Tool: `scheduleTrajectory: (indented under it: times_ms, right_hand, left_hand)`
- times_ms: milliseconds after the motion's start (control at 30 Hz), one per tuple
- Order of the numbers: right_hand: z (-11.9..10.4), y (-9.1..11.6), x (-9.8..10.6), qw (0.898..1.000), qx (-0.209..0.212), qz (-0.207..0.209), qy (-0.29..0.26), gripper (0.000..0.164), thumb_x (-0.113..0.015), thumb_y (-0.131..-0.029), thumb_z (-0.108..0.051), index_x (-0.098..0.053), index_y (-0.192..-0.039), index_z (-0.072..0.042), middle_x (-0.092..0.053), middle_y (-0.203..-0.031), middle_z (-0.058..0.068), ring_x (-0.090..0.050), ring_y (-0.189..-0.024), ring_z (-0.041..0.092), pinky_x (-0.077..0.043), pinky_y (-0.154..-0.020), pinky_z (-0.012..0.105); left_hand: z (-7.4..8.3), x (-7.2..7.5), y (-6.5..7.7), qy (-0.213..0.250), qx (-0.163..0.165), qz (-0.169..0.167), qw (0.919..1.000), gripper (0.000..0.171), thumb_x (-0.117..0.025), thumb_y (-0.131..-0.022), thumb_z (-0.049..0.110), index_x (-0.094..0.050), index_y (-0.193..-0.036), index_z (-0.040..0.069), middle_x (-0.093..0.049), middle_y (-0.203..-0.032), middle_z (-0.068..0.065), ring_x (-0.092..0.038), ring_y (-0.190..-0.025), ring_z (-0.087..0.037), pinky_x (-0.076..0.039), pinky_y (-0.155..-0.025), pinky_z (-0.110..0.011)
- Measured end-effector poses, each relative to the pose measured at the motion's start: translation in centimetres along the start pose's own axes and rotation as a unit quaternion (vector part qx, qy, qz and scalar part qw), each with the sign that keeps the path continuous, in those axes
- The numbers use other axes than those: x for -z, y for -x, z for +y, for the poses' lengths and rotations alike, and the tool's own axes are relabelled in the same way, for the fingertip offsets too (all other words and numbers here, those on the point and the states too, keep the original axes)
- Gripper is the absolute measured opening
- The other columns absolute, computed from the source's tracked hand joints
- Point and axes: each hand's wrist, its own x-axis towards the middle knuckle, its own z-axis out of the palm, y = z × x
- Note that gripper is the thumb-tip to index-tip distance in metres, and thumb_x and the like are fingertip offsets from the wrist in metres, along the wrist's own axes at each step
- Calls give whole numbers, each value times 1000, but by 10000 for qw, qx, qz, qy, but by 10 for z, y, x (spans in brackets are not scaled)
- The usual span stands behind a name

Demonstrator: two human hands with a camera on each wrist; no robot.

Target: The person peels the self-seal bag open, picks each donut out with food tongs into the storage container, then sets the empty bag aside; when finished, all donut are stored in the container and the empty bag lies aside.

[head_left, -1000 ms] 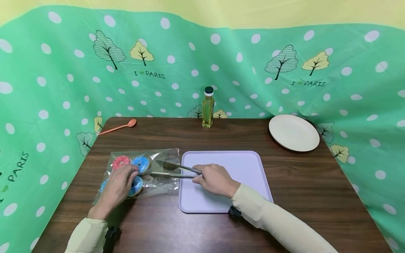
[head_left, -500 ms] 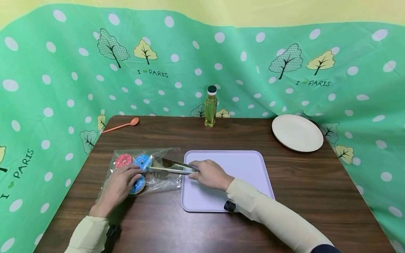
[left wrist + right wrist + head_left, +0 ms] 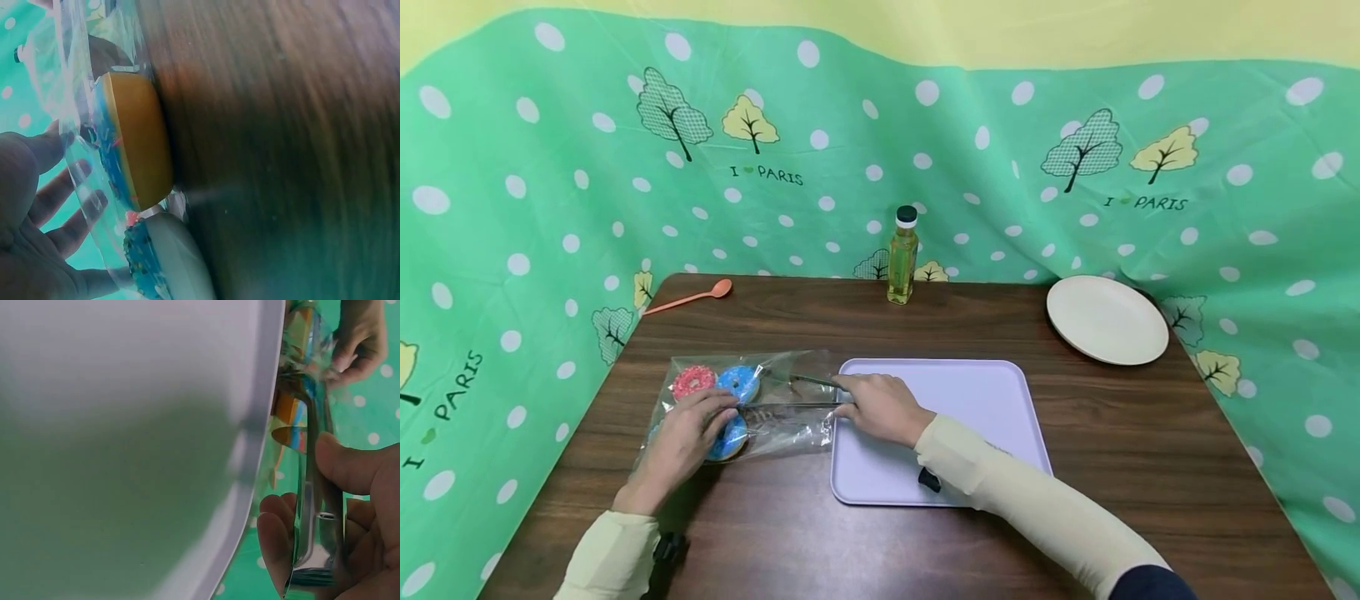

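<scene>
Several toy donuts lie in a clear plastic bag [image 3: 805, 429] on the left: a pink one [image 3: 693, 381], a blue one [image 3: 741, 382] beside it and another blue one [image 3: 728, 438] nearer me. My left hand [image 3: 679, 437] reaches over the bag, its thumb and fingers pinching the film in the right wrist view. Its spread fingers overlap the film beside the donuts in the left wrist view. Metal tongs [image 3: 812, 405] are gripped in my right hand [image 3: 883, 408], above the tray's left edge. Their arms stand apart, and their far ends reach in among the bag's film towards the donuts.
A lilac tray [image 3: 940, 467] sits right of the bag, under my right forearm. An oil bottle [image 3: 902, 262] stands at the back edge. An orange spoon [image 3: 700, 295] lies back left; a white plate [image 3: 1107, 320] rests back right. A patterned cloth [image 3: 850, 108] hangs behind.
My right hand has moved left with the tongs, whose ends now reach farther into the bag. The tongs' arms drew closer together, then spread again. My left hand stays at the bag.
</scene>
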Motion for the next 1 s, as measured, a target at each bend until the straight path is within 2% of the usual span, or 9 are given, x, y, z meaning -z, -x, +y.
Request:
scheduleTrajectory:
  times_ms: [200, 267, 367, 533, 600, 700, 800, 1000]
  right_hand:
    - [3, -9, -3, 10000, 90, 21, 29, 53, -72, -95, -33, -59, -140, -8, -70, -122, 9, -71, -96, 25, -57, -74, 45]
    - [3, -13, -3, 10000, 75, -30, 27, 55, -73, -94, -33, -57, -141, -9, -69, -124, 9, -70, -99, 25, -57, -77, 44]
    - [2, -18, -4, 9999, -2, -146, -10, 59, -76, -92, -32, -56, -142, -9, -67, -128, 10, -67, -109, 25, -55, -87, 42]
    - [-1, -24, -3, 9996, -74, -262, -16, 56, -79, -89, -31, -61, -134, -2, -68, -122, 11, -65, -107, 22, -53, -90, 38]
    - [-2, -26, -3, 9995, -39, -299, 98, 54, -78, -90, -33, -64, -131, -1, -68, -118, 10, -65, -105, 22, -53, -89, 38]
    - [-3, -26, -4, 9990, 22, -353, 268, 52, -76, -92, -35, -64, -130, -1, -69, -120, 10, -64, -111, 24, -52, -94, 38]
    - [-3, -24, -5, 9988, 57, -362, 316, 50, -74, -93, -34, -64, -128, 0, -68, -117, 10, -65, -107, 24, -52, -92, 39]
    - [-1, -20, -5, 9984, 221, -264, 459, 46, -71, -95, -34, -64, -126, 0, -67, -112, 9, -66, -99, 22, -54, -86, 39]
  left_hand:
    - [-1, -1, 0, -141, -208, 293, 9993, 16, -77, -87, 0, -76, -102, -1, -70, -108, -21, -66, -102, -41, -51, -88, -57]
    - [-1, -1, 1, -205, -228, 357, 9989, 17, -77, -86, -1, -76, -103, -1, -69, -110, -23, -66, -102, -43, -51, -88, -58]
    - [-1, -1, 1, -278, -209, 374, 9987, 18, -77, -86, 0, -76, -104, -1, -68, -112, -25, -65, -103, -45, -51, -88, -59]
    - [-1, -2, 1, -360, -201, 347, 9985, 18, -77, -86, 0, -76, -104, -2, -67, -114, -29, -65, -106, -47, -47, -94, -61]
    - [-1, -2, 2, -400, -182, 325, 9985, 18, -77, -86, 1, -76, -104, -1, -68, -114, -28, -65, -106, -47, -47, -92, -65]
    - [-1, -2, 3, -439, -158, 296, 9985, 18, -77, -87, 2, -76, -105, 0, -68, -113, -26, -66, -105, -44, -49, -85, -67]
    - [-2, -2, 3, -459, -172, 321, 9983, 18, -77, -87, 2, -75, -105, 1, -69, -112, -25, -66, -104, -45, -49, -83, -68]
    - [-2, -1, 2, -433, -226, 346, 9982, 17, -76, -88, 1, -75, -105, 0, -70, -111, -27, -64, -105, -51, -49, -88, -65]
